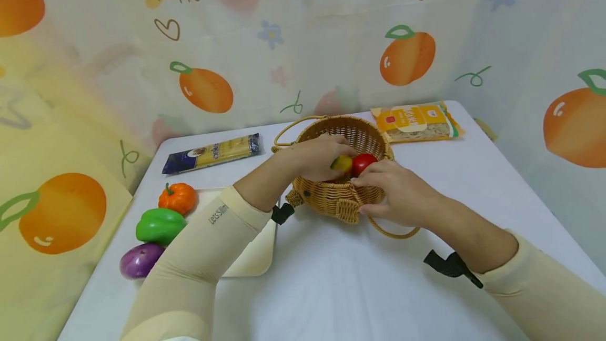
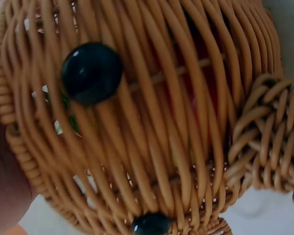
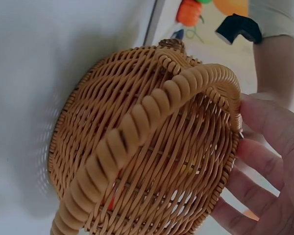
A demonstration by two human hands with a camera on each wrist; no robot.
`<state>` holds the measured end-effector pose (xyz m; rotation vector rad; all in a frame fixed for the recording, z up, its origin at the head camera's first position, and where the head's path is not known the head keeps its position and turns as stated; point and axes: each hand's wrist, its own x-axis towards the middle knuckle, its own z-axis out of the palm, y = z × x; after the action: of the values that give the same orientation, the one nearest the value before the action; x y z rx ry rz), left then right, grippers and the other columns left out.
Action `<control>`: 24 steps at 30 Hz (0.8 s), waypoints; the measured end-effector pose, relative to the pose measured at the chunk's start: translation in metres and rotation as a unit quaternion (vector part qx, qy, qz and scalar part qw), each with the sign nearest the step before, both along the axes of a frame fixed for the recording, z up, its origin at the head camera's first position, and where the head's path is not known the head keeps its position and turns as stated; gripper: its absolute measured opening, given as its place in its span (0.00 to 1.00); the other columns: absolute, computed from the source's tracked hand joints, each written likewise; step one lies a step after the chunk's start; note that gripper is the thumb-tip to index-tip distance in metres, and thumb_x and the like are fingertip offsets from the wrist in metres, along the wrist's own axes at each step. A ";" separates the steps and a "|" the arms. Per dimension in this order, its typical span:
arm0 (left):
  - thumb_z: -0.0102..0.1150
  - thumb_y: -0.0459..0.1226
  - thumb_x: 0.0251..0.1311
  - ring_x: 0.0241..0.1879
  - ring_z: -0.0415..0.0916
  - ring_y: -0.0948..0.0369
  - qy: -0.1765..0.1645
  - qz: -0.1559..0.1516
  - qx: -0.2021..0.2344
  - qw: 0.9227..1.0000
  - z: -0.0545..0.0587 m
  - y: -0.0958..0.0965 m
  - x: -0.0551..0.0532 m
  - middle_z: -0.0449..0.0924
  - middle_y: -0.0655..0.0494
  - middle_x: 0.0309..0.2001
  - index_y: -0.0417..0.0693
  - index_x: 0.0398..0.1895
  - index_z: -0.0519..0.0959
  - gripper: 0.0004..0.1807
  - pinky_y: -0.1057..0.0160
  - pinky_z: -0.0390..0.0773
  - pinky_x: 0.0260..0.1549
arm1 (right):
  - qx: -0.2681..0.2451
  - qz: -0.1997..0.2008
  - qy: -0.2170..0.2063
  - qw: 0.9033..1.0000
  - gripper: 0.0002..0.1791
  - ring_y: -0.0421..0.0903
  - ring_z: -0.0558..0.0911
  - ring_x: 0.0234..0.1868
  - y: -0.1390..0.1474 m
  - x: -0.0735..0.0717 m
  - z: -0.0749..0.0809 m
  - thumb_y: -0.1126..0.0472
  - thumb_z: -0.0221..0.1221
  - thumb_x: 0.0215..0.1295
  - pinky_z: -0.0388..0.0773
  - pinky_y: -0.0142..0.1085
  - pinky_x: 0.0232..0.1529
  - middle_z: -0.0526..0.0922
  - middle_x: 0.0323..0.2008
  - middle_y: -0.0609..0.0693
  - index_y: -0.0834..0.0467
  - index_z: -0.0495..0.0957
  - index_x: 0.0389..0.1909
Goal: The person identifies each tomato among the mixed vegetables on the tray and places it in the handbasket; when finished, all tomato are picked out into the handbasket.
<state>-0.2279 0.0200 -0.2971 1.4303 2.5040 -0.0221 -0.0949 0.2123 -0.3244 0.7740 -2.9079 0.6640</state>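
A wicker basket with round dark knobs stands at the table's middle. My left hand reaches over its rim, its fingers partly hidden inside. Right at those fingers is a yellow-green item; whether they grip it I cannot tell. A shiny red round item lies beside it in the basket. My right hand holds the basket's near right rim, thumb by the base of the wicker handle and fingers over the edge. Through the weave in the left wrist view, red shows.
On the left, an orange pumpkin, a green pepper and a purple eggplant lie beside a cream board. A blue-and-yellow pasta packet lies at back left, an orange noodle packet at back right.
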 end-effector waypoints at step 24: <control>0.55 0.57 0.71 0.78 0.49 0.49 0.018 0.052 -0.033 0.998 0.001 -0.022 0.000 0.58 0.56 0.78 0.64 0.77 0.65 0.33 0.44 0.62 0.73 | 0.011 -0.008 0.009 1.000 0.29 0.54 0.76 0.62 0.002 -0.002 -0.006 0.50 0.74 0.58 0.76 0.54 0.63 0.83 0.57 0.52 0.54 0.83 0.60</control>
<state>-0.2283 -0.0018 -0.2960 1.2849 2.5769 -0.1111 -0.0967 0.2143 -0.3302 0.7539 -2.9062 0.6211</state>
